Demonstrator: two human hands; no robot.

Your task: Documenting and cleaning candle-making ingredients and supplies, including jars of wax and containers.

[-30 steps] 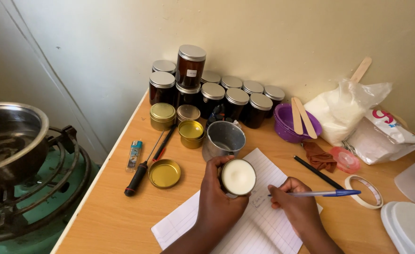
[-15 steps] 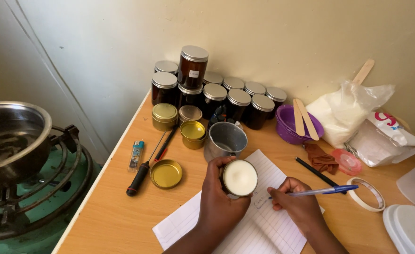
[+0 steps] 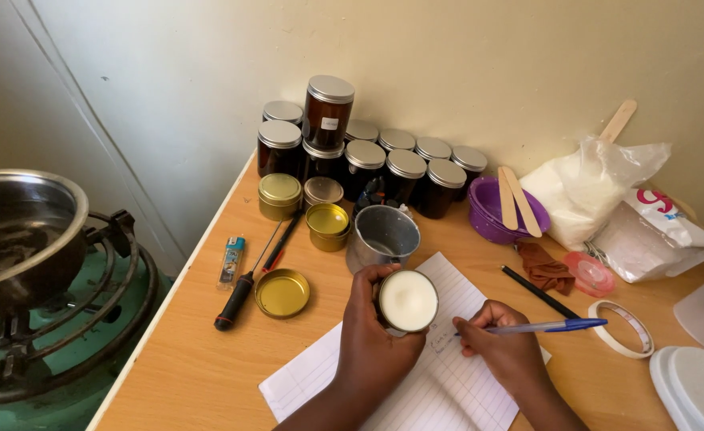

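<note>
Two hands work: left hand clasps a white-filled tin, right hand pinches a pen (blue-capped) over lined paper.

left hand: forearm entering from below, fingers curled round in a closed grasp, thumb up. right hand: knuckles up, fingers pinched in a writing grip, wrist low.

The pen is blue. The paper is white with thin lines. The tin holds something creamy white. The lid is gold. The jars are dark brown with silver tops. The bowl is purple. The table is light orange-brown.
</note>
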